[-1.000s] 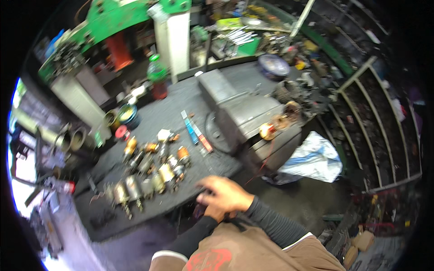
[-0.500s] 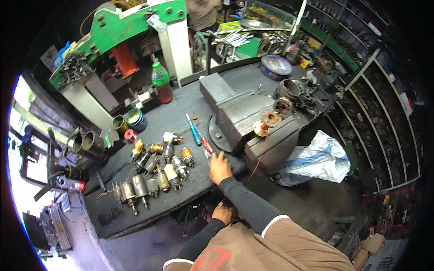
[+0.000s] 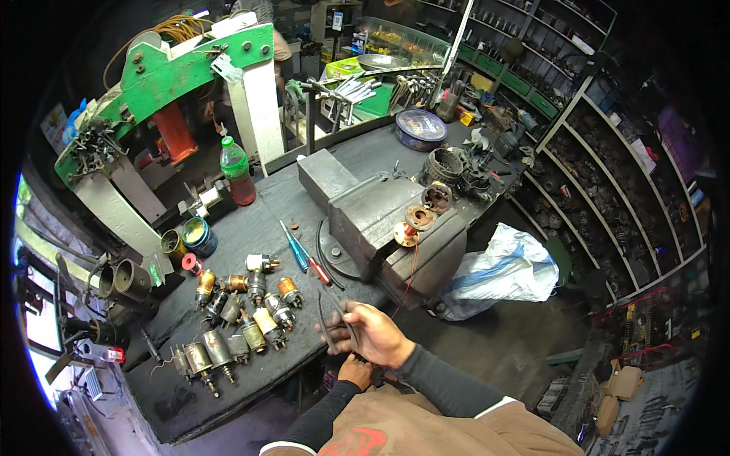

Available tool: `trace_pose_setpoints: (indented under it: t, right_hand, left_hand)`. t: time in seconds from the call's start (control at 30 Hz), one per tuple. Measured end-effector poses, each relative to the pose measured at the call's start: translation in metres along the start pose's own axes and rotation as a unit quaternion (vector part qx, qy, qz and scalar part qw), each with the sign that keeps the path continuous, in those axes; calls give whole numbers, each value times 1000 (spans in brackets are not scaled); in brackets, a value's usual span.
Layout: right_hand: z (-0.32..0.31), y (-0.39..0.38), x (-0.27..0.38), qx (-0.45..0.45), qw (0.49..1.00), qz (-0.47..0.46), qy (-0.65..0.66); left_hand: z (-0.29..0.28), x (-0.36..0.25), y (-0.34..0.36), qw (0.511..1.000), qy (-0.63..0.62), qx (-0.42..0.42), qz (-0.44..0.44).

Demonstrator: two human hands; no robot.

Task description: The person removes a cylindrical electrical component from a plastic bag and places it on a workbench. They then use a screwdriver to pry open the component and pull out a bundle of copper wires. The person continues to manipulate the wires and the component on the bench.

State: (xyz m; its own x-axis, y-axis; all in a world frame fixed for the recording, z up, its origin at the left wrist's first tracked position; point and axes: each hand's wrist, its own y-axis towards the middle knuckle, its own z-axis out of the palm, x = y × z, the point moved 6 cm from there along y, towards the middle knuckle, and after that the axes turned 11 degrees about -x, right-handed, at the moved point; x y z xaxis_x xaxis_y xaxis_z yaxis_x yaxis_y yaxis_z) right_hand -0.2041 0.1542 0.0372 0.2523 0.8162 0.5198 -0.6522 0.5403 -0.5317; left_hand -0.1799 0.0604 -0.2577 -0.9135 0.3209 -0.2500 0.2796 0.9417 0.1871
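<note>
While the right hand pinches two dark curved strips at the counter edge, the left hand is curled below it; two screwdrivers lie beside one vise.

A cluttered workshop spreads out: the long dark metal workbench runs from seven o'clock up toward one. At eleven o'clock stands a green-and-white steel press frame. Dark shelving racks packed with parts fill the wall from one to four o'clock. Grey concrete floor shows at four, daylight glaring at nine.
</note>
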Motion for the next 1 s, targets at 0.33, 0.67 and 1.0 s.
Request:
trace_pose_setpoints:
  t: [0.33,0.67,1.0]
  right_hand:
    - [56,-151,179,-118,820,-87,-554]
    - [98,-124,269,-320,379,76,-865]
    - [101,-86,277,-302,361,187,-862]
  left_hand:
    - [-26,8,6,999,-31,-4,37]
    - [-30,10,9,996,-74,-37,43]
    - [-27,10,8,994,-97,-35,31]
